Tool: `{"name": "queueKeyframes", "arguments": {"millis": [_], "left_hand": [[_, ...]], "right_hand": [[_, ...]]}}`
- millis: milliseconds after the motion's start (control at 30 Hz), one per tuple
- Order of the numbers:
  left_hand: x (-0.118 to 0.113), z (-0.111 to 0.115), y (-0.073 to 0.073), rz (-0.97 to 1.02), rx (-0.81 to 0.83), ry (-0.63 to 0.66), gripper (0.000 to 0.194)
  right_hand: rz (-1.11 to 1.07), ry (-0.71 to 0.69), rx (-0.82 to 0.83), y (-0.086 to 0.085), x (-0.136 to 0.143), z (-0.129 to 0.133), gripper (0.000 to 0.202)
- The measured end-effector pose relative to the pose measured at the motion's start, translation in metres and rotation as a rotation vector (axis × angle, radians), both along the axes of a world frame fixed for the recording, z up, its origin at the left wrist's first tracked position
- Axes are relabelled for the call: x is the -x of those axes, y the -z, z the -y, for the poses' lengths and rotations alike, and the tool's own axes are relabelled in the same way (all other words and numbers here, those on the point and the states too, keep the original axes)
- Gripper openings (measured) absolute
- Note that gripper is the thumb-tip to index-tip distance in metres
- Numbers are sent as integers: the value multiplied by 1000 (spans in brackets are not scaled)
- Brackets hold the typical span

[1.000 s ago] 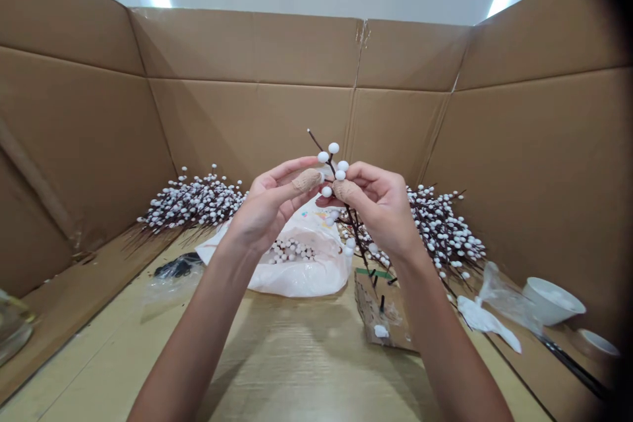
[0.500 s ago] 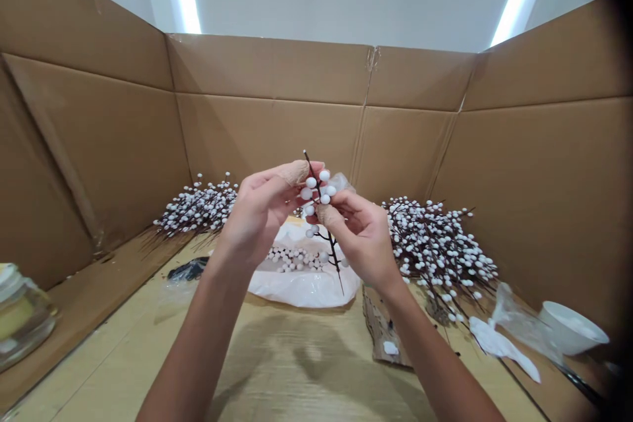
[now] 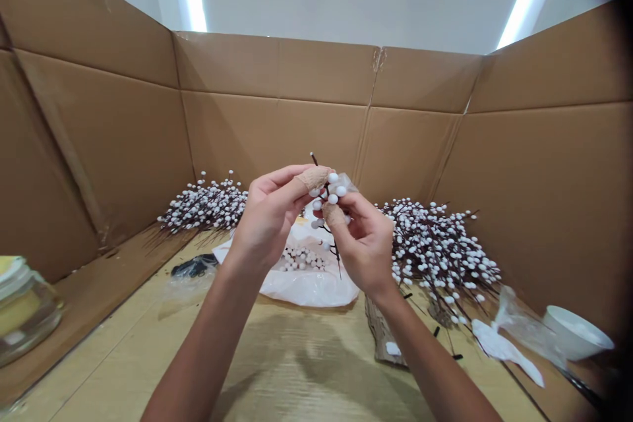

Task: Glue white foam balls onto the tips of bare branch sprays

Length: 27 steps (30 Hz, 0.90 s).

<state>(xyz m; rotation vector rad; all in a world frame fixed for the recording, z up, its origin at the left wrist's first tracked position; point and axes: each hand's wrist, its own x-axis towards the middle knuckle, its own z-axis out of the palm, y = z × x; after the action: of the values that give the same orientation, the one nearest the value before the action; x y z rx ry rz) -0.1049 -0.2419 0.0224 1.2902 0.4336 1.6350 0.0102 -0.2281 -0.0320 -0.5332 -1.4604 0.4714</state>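
Observation:
Between both hands, above the table, I hold an artificial berry stem (image 3: 332, 199) with a dark stalk and white round berries. My left hand (image 3: 270, 211) pinches its upper part, the thumb wrapped in a tan finger cover. Lower down, my right hand (image 3: 363, 231) grips among the berries, its thumb covered likewise. The stalk's tip pokes out above my left fingers and its thin lower end hangs below my right thumb. Behind the hands lies a white plastic bag (image 3: 306, 290) with loose white berries (image 3: 304, 258) on it.
Bunches of white-berried stems lie at the left (image 3: 205, 208) and right (image 3: 440, 247). A glass jar (image 3: 27, 310) stands far left. At the right are a bark-like piece (image 3: 380, 336), a white bowl (image 3: 576, 336) and a clear plastic bag (image 3: 524, 326). Cardboard walls (image 3: 277, 125) enclose the table.
My left thumb has moved down and right onto the stem's berries, nearer my right thumb. The stem's lower end has risen slightly. The view has shifted a little.

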Motion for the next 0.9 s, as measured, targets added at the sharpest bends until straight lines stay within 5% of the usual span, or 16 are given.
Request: {"name": "queueKeyframes", "arguments": {"millis": [200, 400, 600, 900], "left_hand": [[5, -1, -3, -32, -6, -68, 5], [35, -4, -10, -124, -66, -163, 9], [55, -2, -11, -281, -120, -111, 10], [64, 0, -11, -384, -150, -85, 9]], "right_hand": [[112, -26, 24, -1, -1, 2, 18], [524, -255, 170, -9, -26, -1, 60], [794, -358, 242, -11, -42, -19, 42], [1248, -94, 247, 62, 26, -56, 19]]}}
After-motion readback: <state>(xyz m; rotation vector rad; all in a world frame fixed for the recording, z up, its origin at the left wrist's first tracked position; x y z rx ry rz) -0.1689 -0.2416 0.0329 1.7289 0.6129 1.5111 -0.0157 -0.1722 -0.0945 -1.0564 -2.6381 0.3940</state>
